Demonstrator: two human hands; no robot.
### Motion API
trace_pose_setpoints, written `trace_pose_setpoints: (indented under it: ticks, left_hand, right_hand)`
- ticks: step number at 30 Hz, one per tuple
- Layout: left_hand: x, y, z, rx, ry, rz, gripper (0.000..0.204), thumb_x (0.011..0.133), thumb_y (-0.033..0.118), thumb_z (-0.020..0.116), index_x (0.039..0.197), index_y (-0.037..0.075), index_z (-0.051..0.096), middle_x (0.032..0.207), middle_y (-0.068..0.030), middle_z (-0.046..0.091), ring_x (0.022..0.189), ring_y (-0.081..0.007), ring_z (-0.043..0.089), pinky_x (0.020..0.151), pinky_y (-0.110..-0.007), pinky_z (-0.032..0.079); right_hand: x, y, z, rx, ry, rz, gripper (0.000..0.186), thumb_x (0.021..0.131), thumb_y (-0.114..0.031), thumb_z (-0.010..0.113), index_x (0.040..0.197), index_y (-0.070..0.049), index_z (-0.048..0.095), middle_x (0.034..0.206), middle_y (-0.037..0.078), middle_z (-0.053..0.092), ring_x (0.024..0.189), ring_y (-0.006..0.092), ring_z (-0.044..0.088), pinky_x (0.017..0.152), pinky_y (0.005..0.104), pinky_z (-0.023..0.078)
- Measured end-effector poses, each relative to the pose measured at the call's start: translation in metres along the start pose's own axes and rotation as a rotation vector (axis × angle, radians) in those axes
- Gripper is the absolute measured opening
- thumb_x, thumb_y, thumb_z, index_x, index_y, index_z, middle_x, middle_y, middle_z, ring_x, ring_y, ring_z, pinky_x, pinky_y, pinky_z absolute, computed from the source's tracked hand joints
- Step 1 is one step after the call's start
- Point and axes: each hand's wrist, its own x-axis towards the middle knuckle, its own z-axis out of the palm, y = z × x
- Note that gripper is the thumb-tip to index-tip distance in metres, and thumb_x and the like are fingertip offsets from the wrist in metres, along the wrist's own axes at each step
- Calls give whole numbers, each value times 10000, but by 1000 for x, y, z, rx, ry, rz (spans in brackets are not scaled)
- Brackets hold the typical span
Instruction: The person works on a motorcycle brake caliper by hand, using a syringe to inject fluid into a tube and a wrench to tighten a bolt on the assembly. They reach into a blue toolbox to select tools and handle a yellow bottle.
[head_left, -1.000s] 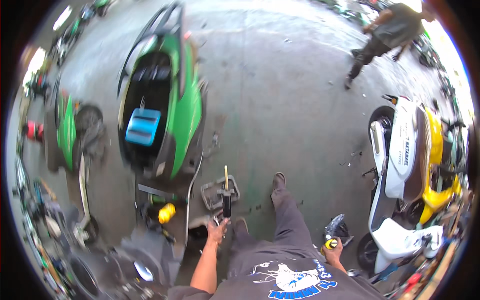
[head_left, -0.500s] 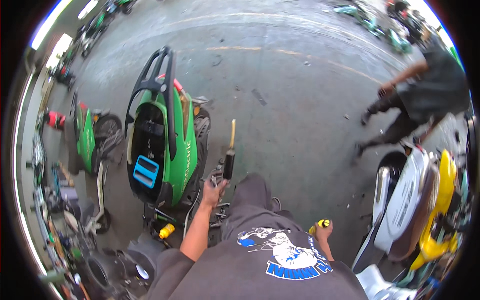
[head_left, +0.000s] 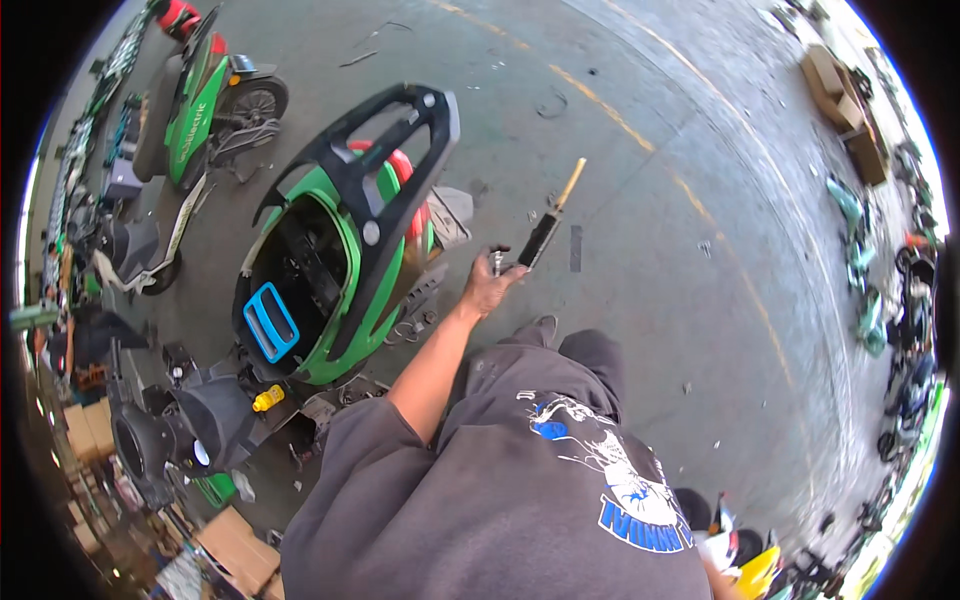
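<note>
Left hand (head_left: 490,285): closed on a black cylinder (head_left: 541,238) with yellow rod (head_left: 572,182). Right hand: unseen; I cannot tell. Alongside: green scooter (head_left: 370,325).

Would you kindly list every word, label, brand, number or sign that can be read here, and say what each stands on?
I'm leaving the wording uncopied, but lettering shows here:
Dark shirt: blue capitals edged in white, below a blue-and-white print; part of the lettering is cut off.
Green scooter at upper left: pale lettering along its side panel.
Yellow bottle: any marking is too small to read.
Black cylinder in the left hand: none legible.
</note>
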Motion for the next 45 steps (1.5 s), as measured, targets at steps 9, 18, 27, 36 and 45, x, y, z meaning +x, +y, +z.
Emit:
trace_pose_setpoints:
  ticks: [9,18,27,36,45]
  left_hand:
    - [209,139,89,-275,4,111,513,822,30,745,1216,19,416,911,-85,672,807,-128,637,712,-267,525]
    - [272,226,12,-455,555,162,540,832,15,721,1251,16,380,894,-87,669,799,-134,647,748,-261,523]
    - [360,195,-74,-718,1170,314,560,814,85,770,1253,56,424,877,-73,662,643,-76,582,471,-204,385]
    - [384,238,-125,-977,1465,145,549,851,123,741,1286,117,407,836,-55,664,514,-41,448,429,-217,317]
    - [471,186,-241,-1415,1726,18,498,893,22,655,1302,109,385,1062,-153,680,602,-39,541,424,-181,314]
  right_hand:
    - [300,-224,74,-18,-37,-483,387,661,-173,827,978,-42,649,887,110,678,834,212,641,797,344,512]
    - [323,-835,86,-23,-458,-799,490,627,-43,832,1061,-42,605,953,65,611,852,189,595,794,347,522]
    - [273,-1229,232,353,-685,-1252,503,647,5,828,1093,-38,601,1009,60,607,922,207,592,848,359,525]
    - [-57,-1356,377,-252,-1219,-1871,511,725,-94,824,1163,-4,577,1073,102,611,992,229,593,898,342,495]
    - [-285,-1311,655,-878,-1635,-2201,535,702,-147,821,1169,-38,584,1058,136,671,990,277,666,881,364,520]
